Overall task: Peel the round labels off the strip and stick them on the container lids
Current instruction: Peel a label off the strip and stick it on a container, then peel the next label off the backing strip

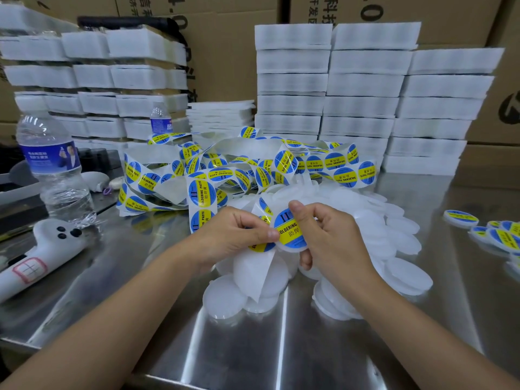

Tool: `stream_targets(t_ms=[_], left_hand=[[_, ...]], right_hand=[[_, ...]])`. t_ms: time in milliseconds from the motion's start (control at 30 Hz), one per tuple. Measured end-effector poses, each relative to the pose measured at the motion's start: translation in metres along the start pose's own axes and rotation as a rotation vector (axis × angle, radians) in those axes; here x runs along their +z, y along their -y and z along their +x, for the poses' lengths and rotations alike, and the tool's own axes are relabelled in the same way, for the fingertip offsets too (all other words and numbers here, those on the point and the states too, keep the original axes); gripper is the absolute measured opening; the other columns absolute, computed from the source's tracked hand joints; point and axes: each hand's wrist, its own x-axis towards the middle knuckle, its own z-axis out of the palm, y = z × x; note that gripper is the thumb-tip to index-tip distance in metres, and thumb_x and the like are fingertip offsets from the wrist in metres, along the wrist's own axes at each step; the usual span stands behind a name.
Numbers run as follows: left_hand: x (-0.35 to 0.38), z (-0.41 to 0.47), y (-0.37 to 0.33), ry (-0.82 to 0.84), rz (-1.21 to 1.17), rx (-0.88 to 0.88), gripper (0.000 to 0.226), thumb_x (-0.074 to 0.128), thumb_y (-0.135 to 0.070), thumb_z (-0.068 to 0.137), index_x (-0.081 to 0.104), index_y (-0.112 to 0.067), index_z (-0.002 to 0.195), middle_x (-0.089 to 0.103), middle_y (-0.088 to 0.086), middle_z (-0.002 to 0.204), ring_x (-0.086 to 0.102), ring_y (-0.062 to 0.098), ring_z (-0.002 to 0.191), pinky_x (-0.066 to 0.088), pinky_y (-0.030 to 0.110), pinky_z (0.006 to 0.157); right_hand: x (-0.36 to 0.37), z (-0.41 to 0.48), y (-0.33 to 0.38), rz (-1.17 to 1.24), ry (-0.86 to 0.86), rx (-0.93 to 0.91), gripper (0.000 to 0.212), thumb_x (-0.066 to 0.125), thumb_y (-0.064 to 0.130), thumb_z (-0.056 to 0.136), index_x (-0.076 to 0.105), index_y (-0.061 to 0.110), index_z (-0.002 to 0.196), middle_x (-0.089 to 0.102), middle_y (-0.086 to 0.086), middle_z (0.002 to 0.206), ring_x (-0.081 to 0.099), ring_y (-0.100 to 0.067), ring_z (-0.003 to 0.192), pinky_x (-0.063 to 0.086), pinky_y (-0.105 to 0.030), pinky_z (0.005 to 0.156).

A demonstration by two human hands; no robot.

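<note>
The right hand (332, 235) pinches a round white plastic lid (295, 249), a round blue-and-yellow label (289, 229) lying on it; the left hand (239, 235) pinches the label's edge and the white paper label strip (201, 204). Bare white lids (399, 271) heap beneath on the steel table (168, 319). Stacked white foam trays (363, 85) behind: contents hidden.

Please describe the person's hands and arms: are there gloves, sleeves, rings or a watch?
The left hand and right hand are bare: no gloves, no rings. The left forearm and right forearm show no sleeve, watch or bracelet up to the picture's edge. Nails are short.
</note>
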Motion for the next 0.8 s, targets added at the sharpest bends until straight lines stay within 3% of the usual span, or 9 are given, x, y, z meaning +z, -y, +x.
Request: stream_targets(t_ms=[100, 267, 333, 400, 467, 567, 667, 733, 800], left_hand=[[0.0, -0.001, 0.0, -0.002, -0.001, 0.004, 0.027, 0.074, -0.048, 0.049, 0.076, -0.024, 0.059, 0.071, -0.005, 0.064, 0.063, 0.002, 0.061, 0.049, 0.013, 0.06], [0.001, 0.002, -0.001, -0.062, 0.001, 0.019, 0.029, 0.075, -0.05, 0.046, 0.076, -0.025, 0.06, 0.071, -0.006, 0.063, 0.062, 0.002, 0.06, 0.049, 0.013, 0.06], [0.003, 0.006, -0.003, -0.117, -0.014, 0.048, 0.028, 0.074, -0.05, 0.047, 0.076, -0.026, 0.061, 0.07, -0.007, 0.063, 0.061, 0.0, 0.059, 0.046, 0.01, 0.058], [0.006, 0.01, -0.008, -0.142, -0.018, 0.089, 0.028, 0.074, -0.051, 0.049, 0.077, -0.026, 0.062, 0.07, -0.007, 0.063, 0.06, 0.0, 0.059, 0.045, 0.009, 0.059], [0.011, 0.018, -0.017, -0.129, 0.029, 0.13, 0.017, 0.075, -0.045, 0.059, 0.076, -0.028, 0.061, 0.067, -0.011, 0.06, 0.057, -0.002, 0.058, 0.043, 0.007, 0.058], [0.023, 0.037, -0.029, -0.129, 0.095, 0.164, 0.014, 0.076, -0.029, 0.073, 0.075, -0.028, 0.059, 0.062, -0.012, 0.056, 0.052, -0.002, 0.054, 0.039, 0.007, 0.054], [0.041, 0.052, -0.035, -0.133, 0.073, 0.197, 0.017, 0.075, -0.025, 0.076, 0.075, -0.027, 0.059, 0.063, -0.008, 0.06, 0.052, 0.002, 0.059, 0.039, 0.012, 0.056], [0.051, 0.057, -0.034, -0.088, 0.082, 0.22, 0.016, 0.072, -0.025, 0.081, 0.076, -0.029, 0.066, 0.069, -0.013, 0.068, 0.058, -0.001, 0.066, 0.043, 0.011, 0.064], [0.054, 0.059, -0.029, -0.036, 0.139, 0.214, 0.014, 0.066, -0.026, 0.087, 0.076, -0.032, 0.079, 0.073, -0.017, 0.082, 0.062, -0.007, 0.08, 0.046, 0.008, 0.074]], right_hand=[[-0.001, 0.001, 0.001, 0.027, -0.003, 0.007, 0.044, 0.052, 0.048, 0.088, 0.063, 0.009, 0.07, 0.061, -0.018, 0.058, 0.05, -0.018, 0.034, 0.045, -0.03, 0.042], [-0.007, 0.002, 0.001, 0.066, -0.011, -0.018, 0.055, 0.043, 0.05, 0.091, 0.065, 0.004, 0.07, 0.065, -0.016, 0.058, 0.057, -0.019, 0.038, 0.044, -0.02, 0.042], [-0.014, 0.006, 0.002, 0.066, -0.013, -0.066, 0.057, 0.043, 0.062, 0.082, 0.071, 0.012, 0.081, 0.067, -0.008, 0.06, 0.062, -0.017, 0.046, 0.047, -0.019, 0.049], [-0.024, 0.01, 0.002, -0.014, 0.06, -0.151, 0.051, 0.058, 0.07, 0.071, 0.065, 0.033, 0.107, 0.07, 0.006, 0.071, 0.065, -0.009, 0.06, 0.048, -0.014, 0.059], [-0.035, 0.016, 0.002, -0.066, 0.151, -0.216, 0.06, 0.076, 0.057, 0.061, 0.049, 0.051, 0.114, 0.07, 0.01, 0.085, 0.066, -0.003, 0.077, 0.048, -0.014, 0.072], [-0.052, 0.026, 0.002, -0.162, 0.133, -0.299, 0.059, 0.083, 0.033, 0.063, 0.052, 0.041, 0.112, 0.068, 0.017, 0.092, 0.063, 0.001, 0.083, 0.044, -0.01, 0.075], [-0.067, 0.029, 0.0, -0.321, 0.064, -0.334, 0.056, 0.082, 0.029, 0.065, 0.052, 0.042, 0.11, 0.061, 0.033, 0.093, 0.058, 0.009, 0.083, 0.038, -0.001, 0.07], [-0.077, 0.03, -0.007, -0.367, -0.002, -0.32, 0.05, 0.081, 0.028, 0.066, 0.052, 0.046, 0.102, 0.063, 0.031, 0.089, 0.058, 0.008, 0.078, 0.039, -0.002, 0.066], [-0.094, 0.035, -0.014, -0.37, -0.064, -0.218, 0.046, 0.082, 0.03, 0.065, 0.054, 0.045, 0.097, 0.067, 0.016, 0.086, 0.06, -0.003, 0.073, 0.045, -0.014, 0.066]])
